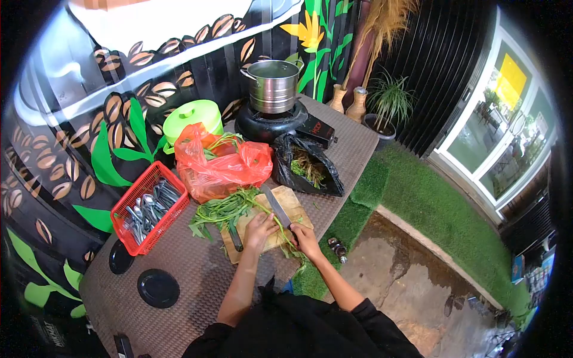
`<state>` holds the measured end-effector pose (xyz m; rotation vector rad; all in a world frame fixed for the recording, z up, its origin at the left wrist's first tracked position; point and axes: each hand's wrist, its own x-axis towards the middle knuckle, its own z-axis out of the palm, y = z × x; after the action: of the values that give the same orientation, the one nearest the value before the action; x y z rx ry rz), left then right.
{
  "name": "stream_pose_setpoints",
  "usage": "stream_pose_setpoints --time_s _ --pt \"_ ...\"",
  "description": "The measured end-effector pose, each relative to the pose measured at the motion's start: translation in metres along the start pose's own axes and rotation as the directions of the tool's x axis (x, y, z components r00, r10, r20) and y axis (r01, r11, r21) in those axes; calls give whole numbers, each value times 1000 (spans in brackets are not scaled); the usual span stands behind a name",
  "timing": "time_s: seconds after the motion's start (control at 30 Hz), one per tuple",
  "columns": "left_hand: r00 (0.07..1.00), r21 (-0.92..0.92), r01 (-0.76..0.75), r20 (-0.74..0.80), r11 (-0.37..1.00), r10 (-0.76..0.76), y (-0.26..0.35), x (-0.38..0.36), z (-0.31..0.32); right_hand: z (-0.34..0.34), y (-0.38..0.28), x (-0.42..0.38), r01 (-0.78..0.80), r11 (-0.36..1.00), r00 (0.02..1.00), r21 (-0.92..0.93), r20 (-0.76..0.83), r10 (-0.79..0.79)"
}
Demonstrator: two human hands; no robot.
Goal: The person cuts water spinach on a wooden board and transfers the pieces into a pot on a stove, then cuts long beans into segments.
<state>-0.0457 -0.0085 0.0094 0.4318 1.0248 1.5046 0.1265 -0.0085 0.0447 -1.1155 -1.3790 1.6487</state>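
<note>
My right hand (306,240) is closed around the dark handle of a kitchen knife (276,207), whose broad blade points away across the wooden cutting board (290,200). My left hand (261,230) is closed on the long stems of leafy greens, just left of the blade. A pile of these leafy greens (227,207) spreads over the board's far left side and onto the table. Beside my left wrist, a second knife with a dark handle (236,240) lies on the board. Cut bits of leaf and stem hang at the board's near right edge.
Behind the board are a red plastic bag (221,170) and a black bag (334,179) with trimmings. A steel pot (273,89) stands on a portable stove (268,123), near a green lidded container (191,116). Left are a red cutlery basket (173,213) and black plates (158,288).
</note>
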Motion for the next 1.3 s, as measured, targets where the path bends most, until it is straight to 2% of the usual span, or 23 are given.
stream_pose_setpoints --time_s 0.03,0.1,0.17,0.23,0.3,0.37,0.43,0.5,0.6,0.7,0.77,0.8,0.87,0.9,0.97,1.07,1.23,1.3 --pt "1000 1 -1 0 1000 1 -4 3 -4 0 4 2 58 997 998 -50 -13 -59" --pt "982 -109 96 174 989 -76 -9 5 -7 1 13 7 115 988 993 -101 -25 -118" --pt "970 -84 80 234 993 -59 -10 2 -8 3 22 11 194 970 973 -147 -94 -209" --pt "956 -61 62 290 996 -42 -7 -4 -6 1 23 11 194 974 975 -114 -84 -204" --pt "972 53 32 232 998 -43 -4 -6 -3 1 18 9 193 978 977 -82 -74 -199" --pt "977 43 11 214 999 -20 -2 -6 1 2 9 3 139 990 987 -28 -81 -141" --pt "981 35 -10 195 999 3 -3 -6 4 0 11 2 147 988 987 -43 -63 -150" --pt "985 16 -100 143 995 96 -3 -5 6 0 15 2 155 986 987 -58 -43 -158" --pt "986 11 -98 139 995 95 -3 -6 7 2 22 3 200 978 977 -56 -65 -203" --pt "990 -31 -70 117 997 73 -5 -4 6 2 25 5 167 974 981 -154 -70 -179" --pt "992 -61 -55 109 997 61 -6 -4 5 3 33 8 174 938 962 -299 -150 -227" --pt "994 -91 -39 100 995 48 -6 -5 6 3 31 7 173 939 962 -298 -151 -226" --pt "993 -100 -38 105 994 48 -5 -7 7 5 28 5 196 859 931 -473 -186 -315" --pt "993 -111 -37 110 993 49 -5 -8 8 7 22 2 196 859 931 -473 -185 -315" --pt "994 -123 -36 96 992 48 -5 -7 7 13 7 -8 150 709 885 -689 -226 -407" --pt "996 -127 -64 60 990 73 -5 -8 9 22 -8 -12 88 713 913 -695 -230 -337" --pt "991 -82 -132 -30 988 130 -1 -10 7 31 1 4 56 669 901 -741 -251 -354" --pt "989 -6 -138 -61 990 138 5 -13 4 29 8 20 45 668 895 -743 -267 -358"
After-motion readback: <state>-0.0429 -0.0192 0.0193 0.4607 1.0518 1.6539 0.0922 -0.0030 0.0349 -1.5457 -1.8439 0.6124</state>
